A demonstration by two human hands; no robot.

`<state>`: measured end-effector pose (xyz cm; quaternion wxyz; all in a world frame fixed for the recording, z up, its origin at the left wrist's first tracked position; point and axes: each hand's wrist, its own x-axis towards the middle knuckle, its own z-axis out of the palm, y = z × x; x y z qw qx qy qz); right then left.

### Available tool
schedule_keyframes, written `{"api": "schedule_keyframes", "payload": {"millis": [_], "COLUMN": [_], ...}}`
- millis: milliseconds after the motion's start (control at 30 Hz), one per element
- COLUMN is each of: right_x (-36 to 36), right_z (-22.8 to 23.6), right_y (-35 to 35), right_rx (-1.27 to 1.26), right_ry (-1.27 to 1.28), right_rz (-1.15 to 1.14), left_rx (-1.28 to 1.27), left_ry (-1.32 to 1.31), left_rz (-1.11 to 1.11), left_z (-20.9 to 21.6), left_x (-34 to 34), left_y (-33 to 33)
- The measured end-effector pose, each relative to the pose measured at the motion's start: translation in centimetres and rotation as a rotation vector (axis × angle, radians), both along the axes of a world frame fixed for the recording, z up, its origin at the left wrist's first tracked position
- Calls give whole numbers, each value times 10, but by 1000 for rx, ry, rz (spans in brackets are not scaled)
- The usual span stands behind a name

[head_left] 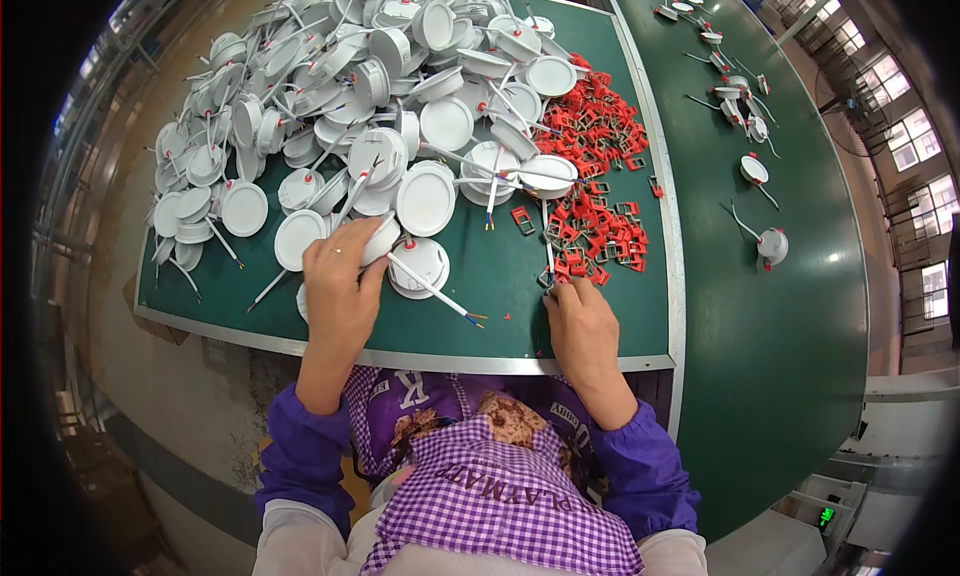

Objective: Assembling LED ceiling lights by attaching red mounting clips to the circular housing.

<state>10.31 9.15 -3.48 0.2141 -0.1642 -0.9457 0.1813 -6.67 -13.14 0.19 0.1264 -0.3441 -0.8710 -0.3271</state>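
Observation:
My left hand is closed round the rim of a white round lamp, tilted on edge at the near side of the pile. Beside it lies another white disc lamp, and a white cable with bare wire ends stretches toward the front edge. With fingertips pinched together, my right hand is at the near end of a heap of red clips. A small red clip shows at its fingertips, mostly hidden by them. A lamp's cable hangs down close to that hand.
A large pile of white lamps with cables covers the table's left and far parts. The green table has a metal edge strip. On the right runs a green conveyor belt carrying several lamps, including one nearby.

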Motion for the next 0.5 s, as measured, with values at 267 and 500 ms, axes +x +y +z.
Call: {"api": "schedule_keyframes", "payload": {"millis": [267, 500], "right_x": [10, 28], "right_z": [10, 51], "right_y": [5, -12], "right_rx": [-18, -703], "right_ry": [-91, 171], "right_rz": [-63, -108], "left_rx": [863, 855], "left_ry": [-996, -1614], "left_rz": [-304, -371], "left_z": [33, -23], "left_x": [65, 97], "left_y": [7, 48]}}
